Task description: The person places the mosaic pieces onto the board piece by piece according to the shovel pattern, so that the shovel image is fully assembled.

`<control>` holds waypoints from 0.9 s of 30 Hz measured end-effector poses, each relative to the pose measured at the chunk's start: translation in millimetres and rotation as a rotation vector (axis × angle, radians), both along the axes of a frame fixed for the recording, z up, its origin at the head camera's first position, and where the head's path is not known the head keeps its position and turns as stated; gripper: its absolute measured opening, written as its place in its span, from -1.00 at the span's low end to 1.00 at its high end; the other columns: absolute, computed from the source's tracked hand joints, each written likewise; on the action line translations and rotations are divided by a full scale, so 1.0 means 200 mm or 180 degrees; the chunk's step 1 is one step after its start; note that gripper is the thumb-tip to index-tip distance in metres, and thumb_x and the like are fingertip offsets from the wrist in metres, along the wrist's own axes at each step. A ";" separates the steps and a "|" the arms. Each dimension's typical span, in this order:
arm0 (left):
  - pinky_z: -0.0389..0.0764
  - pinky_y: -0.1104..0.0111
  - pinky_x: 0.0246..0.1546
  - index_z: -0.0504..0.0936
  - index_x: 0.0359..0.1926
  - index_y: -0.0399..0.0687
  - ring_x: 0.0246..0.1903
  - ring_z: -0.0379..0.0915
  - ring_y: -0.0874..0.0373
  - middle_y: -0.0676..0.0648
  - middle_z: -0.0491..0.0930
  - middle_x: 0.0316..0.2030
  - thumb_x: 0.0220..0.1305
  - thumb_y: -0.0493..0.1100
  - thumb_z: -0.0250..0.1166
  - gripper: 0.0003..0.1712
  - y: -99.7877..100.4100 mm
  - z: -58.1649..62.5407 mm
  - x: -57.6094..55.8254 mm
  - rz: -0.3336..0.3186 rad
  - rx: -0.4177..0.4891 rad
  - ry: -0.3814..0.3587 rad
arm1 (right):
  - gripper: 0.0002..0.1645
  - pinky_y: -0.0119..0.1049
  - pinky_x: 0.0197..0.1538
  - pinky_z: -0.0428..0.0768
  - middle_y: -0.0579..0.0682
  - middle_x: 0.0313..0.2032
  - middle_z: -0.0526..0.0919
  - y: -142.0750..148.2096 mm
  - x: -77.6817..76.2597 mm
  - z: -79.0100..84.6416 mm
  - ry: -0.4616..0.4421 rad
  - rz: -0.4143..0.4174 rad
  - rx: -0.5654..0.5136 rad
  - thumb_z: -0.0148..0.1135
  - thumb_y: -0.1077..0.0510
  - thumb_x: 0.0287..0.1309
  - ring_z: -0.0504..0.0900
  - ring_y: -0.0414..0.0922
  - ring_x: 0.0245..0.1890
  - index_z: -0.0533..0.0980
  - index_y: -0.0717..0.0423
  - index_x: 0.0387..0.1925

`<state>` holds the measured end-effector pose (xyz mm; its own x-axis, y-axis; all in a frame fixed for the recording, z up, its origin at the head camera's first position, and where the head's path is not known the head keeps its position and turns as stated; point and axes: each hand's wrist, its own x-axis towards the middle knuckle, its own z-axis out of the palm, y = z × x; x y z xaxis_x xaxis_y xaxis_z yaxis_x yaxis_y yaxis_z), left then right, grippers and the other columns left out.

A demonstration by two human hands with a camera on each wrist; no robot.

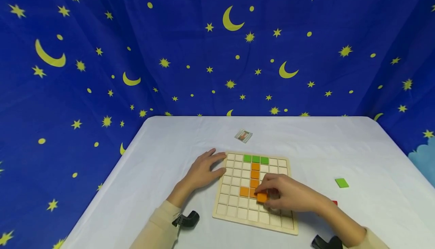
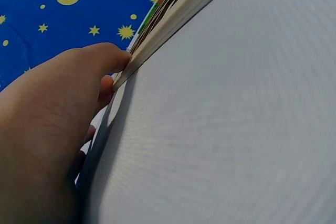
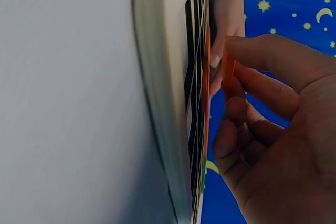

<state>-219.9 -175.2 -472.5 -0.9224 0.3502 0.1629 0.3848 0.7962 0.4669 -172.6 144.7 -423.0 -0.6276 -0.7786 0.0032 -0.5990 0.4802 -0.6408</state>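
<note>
A wooden grid board [image 1: 238, 220] lies on the white table, its square cells partly filled. Three green tiles [image 1: 256, 159] sit along its far row. Below them orange tiles [image 1: 255, 174] run down one column, with another orange tile [image 1: 244, 191] to the left at the lower end. My right hand [image 1: 289, 192] pinches an orange square tile [image 1: 262, 197] between thumb and fingers; in the right wrist view this tile [image 3: 228, 66] is held just off the board's face. With fingers spread, my left hand [image 1: 204, 169] rests at the board's left edge, thumb and fingertips touching the frame.
A small pattern card [image 1: 243, 136] lies beyond the board. To the right is a loose green tile [image 1: 341, 183], and a red piece [image 1: 335, 203] shows partly from behind the right forearm. A blue star-and-moon cloth [image 1: 204, 45] hangs around the table [image 1: 176, 139].
</note>
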 end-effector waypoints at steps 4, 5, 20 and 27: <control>0.15 -0.06 0.27 0.45 0.30 0.30 0.38 0.03 0.04 0.11 0.35 0.31 0.25 0.28 0.19 -0.38 0.00 0.00 0.00 -0.0011 0.0021 0.0020 | -0.62 -0.37 -0.19 0.45 -0.36 -0.18 0.52 -0.03 0.00 0.00 0.0109 0.0033 0.0042 0.39 -0.02 0.10 0.46 -0.25 -0.26 0.62 -0.27 0.00; 0.16 -0.06 0.27 0.46 0.29 0.29 0.38 0.03 0.03 0.10 0.35 0.30 0.25 0.27 0.19 -0.39 0.00 0.00 0.00 -0.0017 0.0025 0.0034 | -0.63 -0.36 -0.17 0.45 -0.37 -0.17 0.52 -0.04 0.00 0.00 0.0112 0.0034 0.0051 0.38 -0.02 0.10 0.46 -0.25 -0.25 0.62 -0.28 0.00; 0.14 0.01 0.29 0.46 0.30 0.28 0.39 0.01 0.10 0.20 0.36 0.28 0.25 0.27 0.19 -0.39 0.01 0.01 0.01 -0.0050 -0.0041 0.0044 | -0.64 -0.41 -0.29 0.42 -0.34 -0.25 0.50 -0.11 0.02 -0.04 0.0135 0.0246 -0.0031 0.38 -0.05 0.10 0.43 -0.29 -0.35 0.62 -0.25 -0.02; 0.14 0.00 0.29 0.46 0.29 0.28 0.39 0.03 0.09 0.21 0.37 0.28 0.25 0.26 0.20 -0.40 0.00 0.01 0.00 -0.0048 -0.0044 0.0058 | -0.65 -0.42 -0.32 0.42 -0.33 -0.28 0.49 -0.12 0.02 -0.04 0.0218 0.0239 -0.0004 0.39 -0.02 0.08 0.42 -0.30 -0.37 0.63 -0.25 -0.04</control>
